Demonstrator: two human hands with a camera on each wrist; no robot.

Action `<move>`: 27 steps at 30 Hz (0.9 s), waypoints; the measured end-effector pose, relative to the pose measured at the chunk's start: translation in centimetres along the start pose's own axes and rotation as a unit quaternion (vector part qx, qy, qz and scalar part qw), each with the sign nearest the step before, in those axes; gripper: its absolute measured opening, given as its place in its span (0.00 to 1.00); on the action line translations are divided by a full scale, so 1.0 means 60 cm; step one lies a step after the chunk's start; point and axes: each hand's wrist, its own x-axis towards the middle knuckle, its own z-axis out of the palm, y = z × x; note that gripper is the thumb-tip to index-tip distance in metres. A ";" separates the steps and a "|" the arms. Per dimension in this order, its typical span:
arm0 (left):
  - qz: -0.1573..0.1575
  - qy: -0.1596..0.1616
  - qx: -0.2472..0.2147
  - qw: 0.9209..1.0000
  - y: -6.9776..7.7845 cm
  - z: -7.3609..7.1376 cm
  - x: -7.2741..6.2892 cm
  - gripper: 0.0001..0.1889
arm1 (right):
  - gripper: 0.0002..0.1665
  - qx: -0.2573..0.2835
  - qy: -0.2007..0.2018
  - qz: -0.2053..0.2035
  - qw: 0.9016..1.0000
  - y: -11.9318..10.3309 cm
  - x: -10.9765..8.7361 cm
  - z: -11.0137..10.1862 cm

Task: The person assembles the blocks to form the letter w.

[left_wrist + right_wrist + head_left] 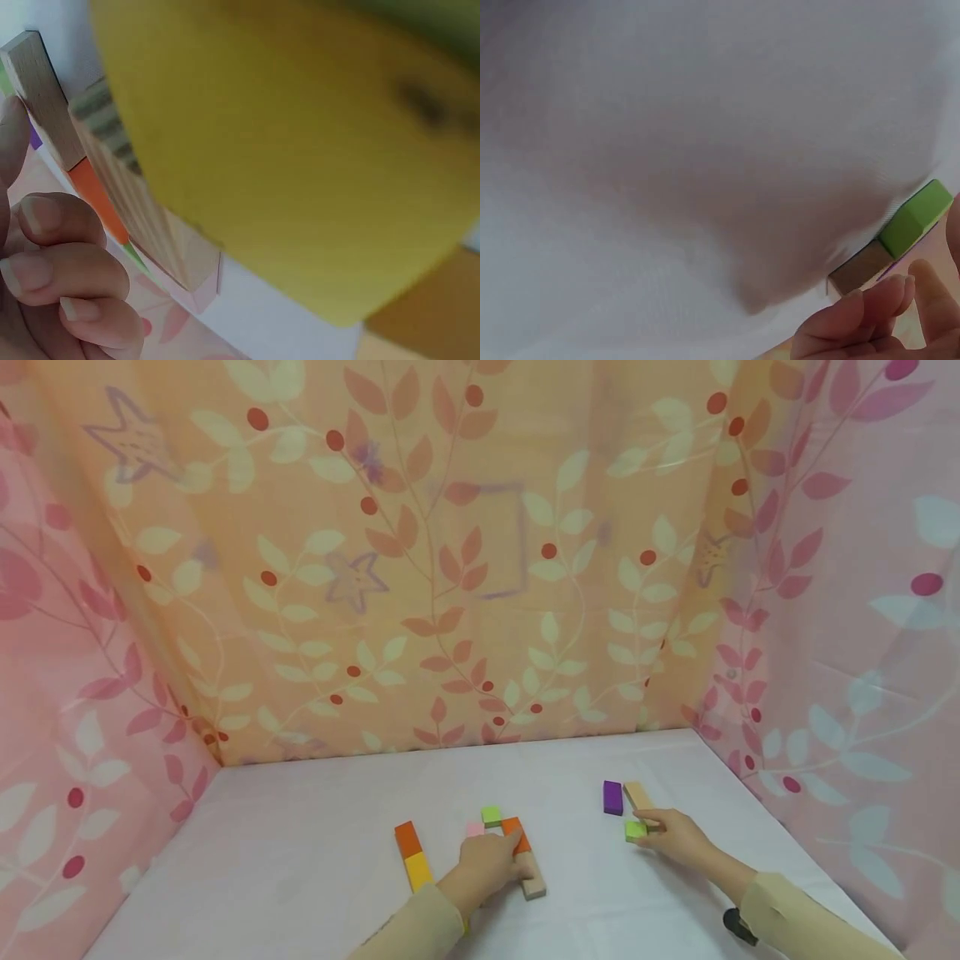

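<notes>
My left hand (491,858) lies low over the blocks at the middle of the table. Its index fingertip touches an orange block (517,833), with its thumb beside the plain wood block (531,878); its other fingers bend loosely. A pink block (476,829) and a light green block (491,816) lie just beyond. On the right, my right hand (678,837) pinches a small green block (635,832) between thumb and finger. A brownish wood block (861,266) adjoins it under the fingers. Behind stand a purple block (612,797) and a tan block (637,795).
A dark orange block (408,840) and a yellow block (417,870) form a line left of my left hand. A big yellow surface (300,165) fills much of the left wrist view. Patterned curtains (450,568) enclose the white table (300,827). A black object (739,927) sits by my right sleeve.
</notes>
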 end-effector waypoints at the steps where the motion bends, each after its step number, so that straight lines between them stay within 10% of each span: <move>1: 0.000 0.001 0.004 1.000 0.001 0.000 -0.001 0.35 | 0.31 -0.007 -0.001 0.000 1.000 0.002 0.000 0.000; 27: 0.001 0.011 0.019 1.000 0.006 -0.005 -0.001 0.31 | 0.21 0.044 -0.001 -0.005 0.999 -0.036 -0.013 0.014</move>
